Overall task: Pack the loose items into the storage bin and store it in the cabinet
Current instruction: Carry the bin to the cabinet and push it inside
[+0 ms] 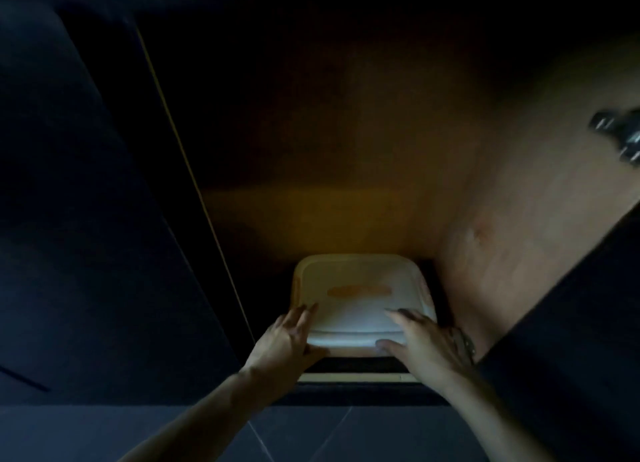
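Note:
A white storage bin (360, 288) with a closed lid and an orange mark on top sits on the floor of the open cabinet (339, 198), deep in its lower compartment. My left hand (287, 340) holds the bin's front left corner, fingers on the lid and thumb under the rim. At the front right corner, my right hand (422, 340) grips the rim the same way. What is inside the bin is hidden by the lid.
The open cabinet door (519, 191) stands at the right with a metal hinge (620, 136) near its top. A dark cabinet front (86, 219) fills the left. Dark floor tiles (311, 434) lie below the cabinet's pale front edge (356, 378). The scene is very dim.

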